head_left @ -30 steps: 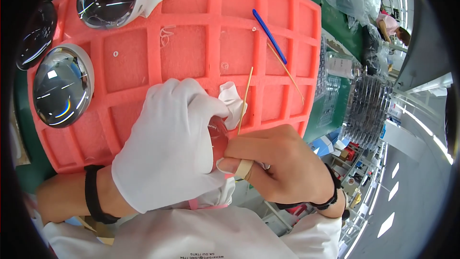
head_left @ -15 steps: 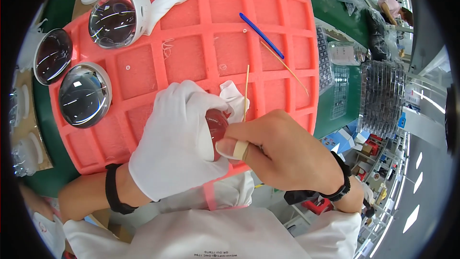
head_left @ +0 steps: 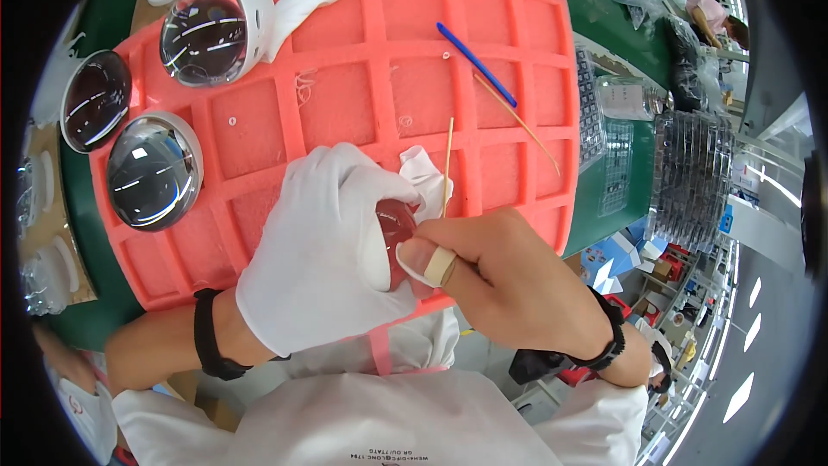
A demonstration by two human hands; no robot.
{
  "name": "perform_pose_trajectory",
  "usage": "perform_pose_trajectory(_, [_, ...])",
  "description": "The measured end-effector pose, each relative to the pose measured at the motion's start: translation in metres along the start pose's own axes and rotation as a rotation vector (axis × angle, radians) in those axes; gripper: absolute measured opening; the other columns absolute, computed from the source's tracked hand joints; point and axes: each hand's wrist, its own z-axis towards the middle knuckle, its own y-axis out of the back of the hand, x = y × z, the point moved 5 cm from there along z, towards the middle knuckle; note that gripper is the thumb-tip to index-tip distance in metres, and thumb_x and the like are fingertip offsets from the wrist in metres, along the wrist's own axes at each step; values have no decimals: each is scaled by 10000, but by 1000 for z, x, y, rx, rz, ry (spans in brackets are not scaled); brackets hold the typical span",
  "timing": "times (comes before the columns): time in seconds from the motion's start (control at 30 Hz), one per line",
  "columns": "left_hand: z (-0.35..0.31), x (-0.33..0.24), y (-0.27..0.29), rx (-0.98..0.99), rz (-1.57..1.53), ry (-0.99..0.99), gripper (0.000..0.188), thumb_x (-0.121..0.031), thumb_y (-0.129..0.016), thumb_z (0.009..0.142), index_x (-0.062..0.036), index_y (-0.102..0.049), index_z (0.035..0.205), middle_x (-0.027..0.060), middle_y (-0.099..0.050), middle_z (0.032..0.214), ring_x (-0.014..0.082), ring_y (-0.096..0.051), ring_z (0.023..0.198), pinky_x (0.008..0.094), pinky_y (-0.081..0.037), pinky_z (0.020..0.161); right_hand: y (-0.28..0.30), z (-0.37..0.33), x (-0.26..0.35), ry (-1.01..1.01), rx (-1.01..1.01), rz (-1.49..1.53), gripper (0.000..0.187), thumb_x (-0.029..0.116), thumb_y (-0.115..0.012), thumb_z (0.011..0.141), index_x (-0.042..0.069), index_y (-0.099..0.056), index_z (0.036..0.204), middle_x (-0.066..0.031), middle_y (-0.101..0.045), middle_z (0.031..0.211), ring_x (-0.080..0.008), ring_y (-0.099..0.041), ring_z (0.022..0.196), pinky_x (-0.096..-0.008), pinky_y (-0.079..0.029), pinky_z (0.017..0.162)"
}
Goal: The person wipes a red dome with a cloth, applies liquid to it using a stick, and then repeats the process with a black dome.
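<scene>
My left hand (head_left: 323, 250), in a white glove, wraps round a small clear dome-like piece (head_left: 397, 229) with pink showing through it; its fingers cover most of the outline. Against the right side of this piece is my right hand (head_left: 509, 280), bare, with the fingers curled in and a pale cover and beige band on the thumb. What those fingers pinch is hidden. Just beyond the right hand stands out a thin wooden stick (head_left: 448, 160), its near end out of sight; I cannot tell if it is held. A crumpled white cloth (head_left: 423, 174) touches the gloved fingertips.
Beneath my hands lies a pink foam tray (head_left: 379, 53) with square pockets. On its left are a white-housed dark dome (head_left: 207, 34) and two more domes (head_left: 97, 101) (head_left: 153, 173). A blue pen-like rod (head_left: 476, 65) and another stick (head_left: 517, 125) lie right. Stacked clear trays (head_left: 690, 177) stand farther right.
The tray and everything on it sit slightly farther right in the picture. My right hand has shifted a little right, and both hands keep nearly the same pose at the clear piece.
</scene>
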Motion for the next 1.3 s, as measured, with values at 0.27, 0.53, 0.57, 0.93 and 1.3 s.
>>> perform_pose_trajectory(0.27, [1,-5,3,-12,45,-10,634,-87,-831,513,-102,-568,1089,91,-589,1001,313,-560,882,401,-451,761,-2,-5,2,72,-56,81,276,160,-568,1030,-40,-593,843,-109,-442,626,-213,-340,546,-346,-346,517])
perform_pose_trajectory(0.53, [4,-1,3,33,-36,-7,588,-86,-837,533,-99,-584,1064,93,-620,988,309,-577,877,404,-461,747,-16,-3,-35,11,11,645,359,244,-507,1067,-27,-603,852,25,-458,666,-77,-337,582,-253,-274,523])
perform_pose_trajectory(0.57, [4,-1,2,35,-29,0,588,-86,-837,533,-99,-584,1064,93,-620,988,309,-577,877,404,-461,747,-18,-5,-40,-30,-25,784,363,241,-498,1066,-26,-605,845,29,-497,697,-69,-353,594,-240,-259,526])
perform_pose_trajectory(0.93, [12,-3,7,150,-58,20,449,-110,-732,679,-74,-639,1117,106,-637,1027,288,-590,903,386,-463,800,-29,-24,-57,74,-191,741,313,236,-517,1063,-26,-622,929,-23,-587,779,-96,-466,651,-255,-365,582])
perform_pose_trajectory(1.3, [16,-5,14,230,-98,-27,419,-89,-698,767,-37,-609,1173,127,-627,1082,303,-571,929,404,-424,846,-32,-23,-33,182,-136,522,187,118,-556,1024,-39,-611,938,-106,-562,744,-200,-511,668,-308,-426,613])
